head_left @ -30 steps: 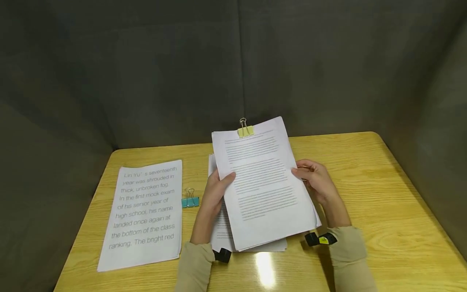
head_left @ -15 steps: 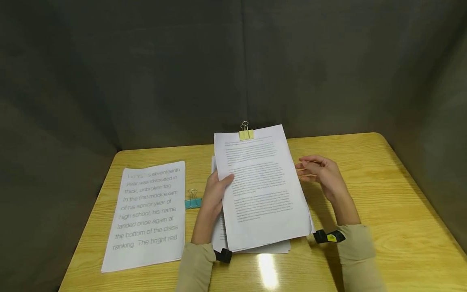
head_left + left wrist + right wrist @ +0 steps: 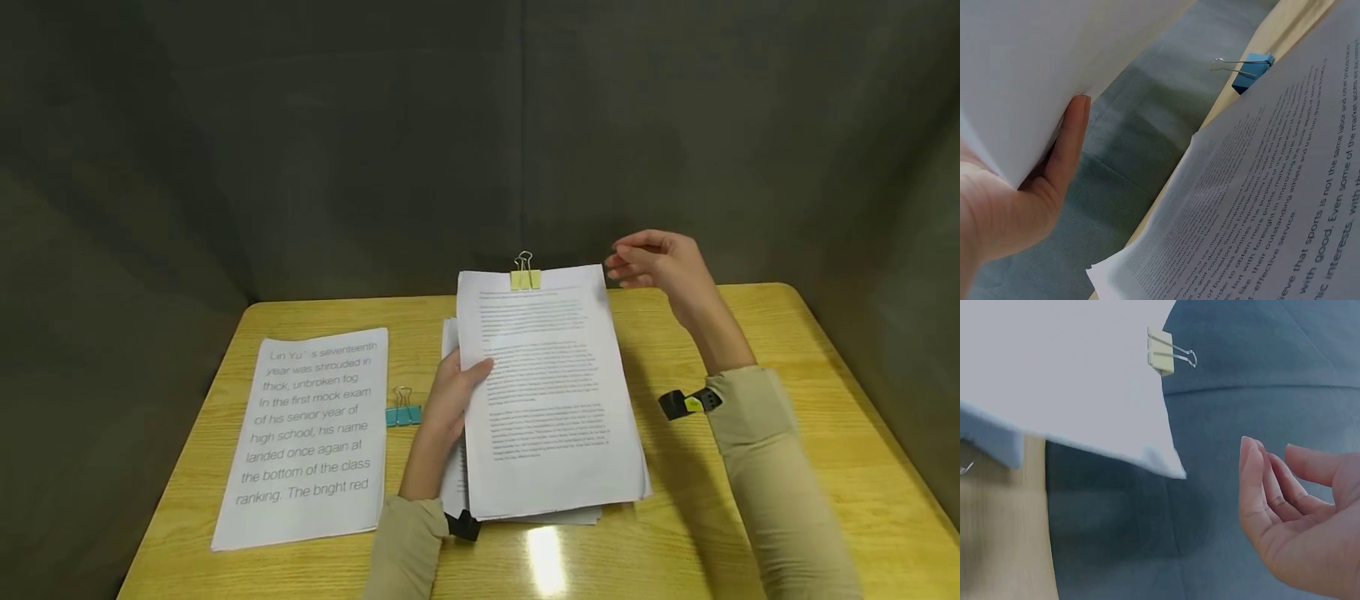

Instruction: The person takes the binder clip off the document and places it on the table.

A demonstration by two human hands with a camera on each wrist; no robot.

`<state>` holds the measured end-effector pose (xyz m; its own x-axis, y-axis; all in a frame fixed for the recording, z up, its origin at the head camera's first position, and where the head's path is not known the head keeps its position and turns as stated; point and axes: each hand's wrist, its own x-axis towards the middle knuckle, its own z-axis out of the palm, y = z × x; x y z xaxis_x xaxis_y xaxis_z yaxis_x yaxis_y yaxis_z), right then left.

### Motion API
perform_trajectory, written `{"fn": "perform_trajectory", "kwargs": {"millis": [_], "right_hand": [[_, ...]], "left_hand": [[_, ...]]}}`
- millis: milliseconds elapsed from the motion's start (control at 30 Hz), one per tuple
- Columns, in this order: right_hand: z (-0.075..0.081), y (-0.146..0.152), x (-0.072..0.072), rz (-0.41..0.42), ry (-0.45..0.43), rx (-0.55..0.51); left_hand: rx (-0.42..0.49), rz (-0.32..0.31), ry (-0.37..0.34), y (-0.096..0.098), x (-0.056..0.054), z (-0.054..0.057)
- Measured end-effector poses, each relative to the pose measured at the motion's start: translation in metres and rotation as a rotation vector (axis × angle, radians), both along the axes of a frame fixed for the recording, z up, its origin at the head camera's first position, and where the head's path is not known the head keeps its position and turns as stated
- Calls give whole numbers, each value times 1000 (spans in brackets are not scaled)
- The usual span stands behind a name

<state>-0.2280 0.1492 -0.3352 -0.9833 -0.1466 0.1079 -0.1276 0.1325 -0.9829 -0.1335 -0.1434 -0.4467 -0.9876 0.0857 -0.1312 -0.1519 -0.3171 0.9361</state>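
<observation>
My left hand [image 3: 448,400] grips the left edge of a printed paper stack [image 3: 551,400], thumb on top and fingers behind it. A yellow binder clip [image 3: 526,280] bites the stack's top edge, its wire handles pointing up. The stack is raised and tilted above another pile of printed sheets [image 3: 454,479], which it mostly covers. Close to the stack's upper right corner, my right hand [image 3: 667,267] is in the air with loosely bent fingers and holds nothing. In the right wrist view a gap shows between that hand [image 3: 1304,519] and the paper corner.
On the left of the wooden table [image 3: 787,467] lies a large-print paper stack [image 3: 303,442]. A blue binder clip [image 3: 403,415] sits at its right edge, between the two piles. A dark curtain [image 3: 375,150] hangs behind the table and along its sides.
My right hand has let go of the stack's right edge and moved up to near its upper right corner. The left hand keeps its grip, and the stack is turned slightly more upright.
</observation>
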Motion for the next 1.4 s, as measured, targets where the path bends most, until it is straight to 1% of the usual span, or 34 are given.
{"fn": "perform_trajectory", "kwargs": {"millis": [167,300,433,567,700,833,967,1100,1267,1400], "right_hand": [[7,-19,-20,42,-40,102],[8,-32,-29,67,-26,212],[9,-41,-36,119,-5,312],[8,-46,-41,189,-8,385],[4,-50,-43,257,-10,421],[0,-53,-44,307,-14,469],[-2,-54,-44,338,-10,521],[-2,-49,-44,343,-14,521],[-1,-43,-44,350,-50,456],[-1,-40,-45,373,-84,400]], "left_hand": [[-25,-26,12,7,2,-1],[-32,-59,15,11,3,-2],[-35,-70,28,14,4,-2],[-55,-67,43,15,5,0],[-76,-82,58,15,6,3],[-94,-111,73,15,6,4],[-95,-126,71,16,6,3],[-88,-118,65,14,5,4],[-63,-106,59,12,4,4],[-60,-119,59,11,4,5]]}}
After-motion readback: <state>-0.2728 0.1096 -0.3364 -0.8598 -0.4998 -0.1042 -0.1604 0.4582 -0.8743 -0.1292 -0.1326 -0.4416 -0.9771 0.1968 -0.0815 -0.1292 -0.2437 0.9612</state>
